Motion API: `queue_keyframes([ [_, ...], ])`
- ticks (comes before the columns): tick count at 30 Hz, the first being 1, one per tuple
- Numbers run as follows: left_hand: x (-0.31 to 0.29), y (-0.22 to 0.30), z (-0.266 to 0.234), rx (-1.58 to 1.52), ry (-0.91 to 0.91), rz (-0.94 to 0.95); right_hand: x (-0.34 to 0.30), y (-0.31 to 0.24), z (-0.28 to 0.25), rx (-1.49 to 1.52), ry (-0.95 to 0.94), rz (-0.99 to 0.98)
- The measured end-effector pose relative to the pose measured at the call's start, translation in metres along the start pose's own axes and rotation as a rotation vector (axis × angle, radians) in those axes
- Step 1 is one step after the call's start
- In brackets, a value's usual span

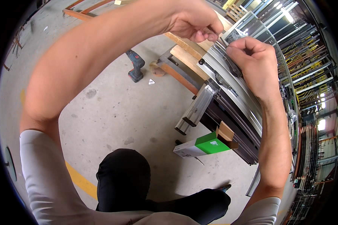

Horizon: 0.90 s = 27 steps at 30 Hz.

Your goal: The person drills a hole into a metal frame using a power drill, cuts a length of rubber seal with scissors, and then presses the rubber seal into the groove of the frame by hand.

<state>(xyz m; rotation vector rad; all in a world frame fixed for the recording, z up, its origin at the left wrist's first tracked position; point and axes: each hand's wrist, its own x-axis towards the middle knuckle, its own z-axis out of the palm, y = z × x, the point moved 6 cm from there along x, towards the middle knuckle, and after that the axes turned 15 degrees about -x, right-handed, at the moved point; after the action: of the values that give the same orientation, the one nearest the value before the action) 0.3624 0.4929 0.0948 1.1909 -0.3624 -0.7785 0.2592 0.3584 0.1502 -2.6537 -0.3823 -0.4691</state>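
Note:
My left hand (199, 23) is raised over the far end of the work, its fingers curled closed. Close to its right, my right hand (256, 62) is closed too, thumb and forefinger pressed together. Whatever either hand pinches is too small or hidden to make out. Below the hands lies a long silver-white metal profile (248, 107). Thin black hardware strips (218, 78) with a round end rest on it, just left of my right hand.
A green and white open carton (210, 145) stands beside dark brown profiles (229, 116). An aluminium profile piece (195, 107) sticks out to the left. A blue cordless drill (136, 66) is on the floor (101, 123). Racks of profiles (311, 75) line the right side.

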Motion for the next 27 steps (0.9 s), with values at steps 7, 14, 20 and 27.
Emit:
queue_keyframes([
  [7, -0.007, -0.007, -0.004, -0.105, 0.002, 0.032, 0.001, 0.003, 0.001, 0.049, 0.020, 0.020],
  [14, 0.001, -0.013, -0.005, -0.171, -0.007, -0.015, -0.001, 0.004, 0.001, 0.049, 0.021, 0.016],
  [20, 0.011, -0.009, -0.007, -0.124, 0.006, -0.027, 0.003, 0.000, -0.005, -0.023, -0.020, -0.018],
  [27, 0.010, -0.007, -0.008, -0.085, 0.041, -0.035, 0.000, -0.008, -0.006, -0.029, 0.001, -0.083],
])
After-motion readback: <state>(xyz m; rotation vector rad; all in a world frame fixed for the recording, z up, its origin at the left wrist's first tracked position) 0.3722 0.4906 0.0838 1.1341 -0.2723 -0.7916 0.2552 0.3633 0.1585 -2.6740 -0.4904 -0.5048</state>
